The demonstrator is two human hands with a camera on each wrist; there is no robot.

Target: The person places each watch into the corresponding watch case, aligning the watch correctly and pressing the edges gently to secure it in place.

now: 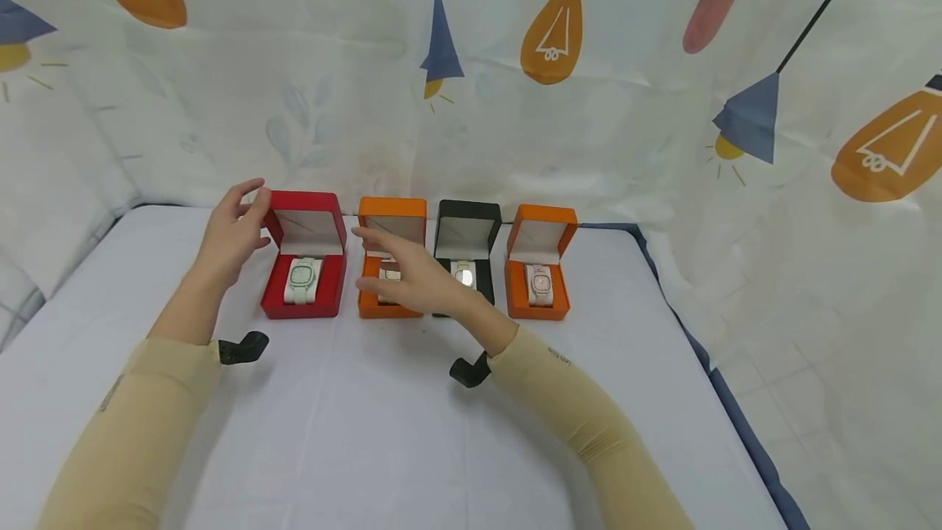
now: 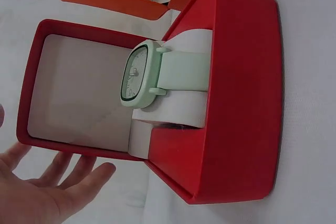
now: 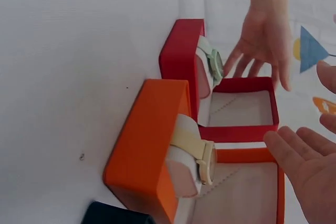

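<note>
A red watch box point(image 1: 299, 311) stands with its lid up at the left of the row, a mint-green watch point(image 2: 140, 77) on the white cushion inside. My left hand point(image 1: 234, 231) is at the left side of that lid, fingers loosely bent right by its edge. Over the neighbouring orange watch box point(image 3: 144, 140) hangs my right hand point(image 1: 414, 272), fingers stretched toward the red lid and holding nothing. It partly covers that box and its cream-strapped watch point(image 3: 189, 145) in the head view.
Farther right stand a dark watch box point(image 1: 468, 208) and another orange watch box point(image 1: 539, 312), both with lids up and a watch inside. The boxes line the far side of the white-covered table point(image 1: 353, 432). Behind hangs a curtain point(image 1: 625, 137) printed with lamps.
</note>
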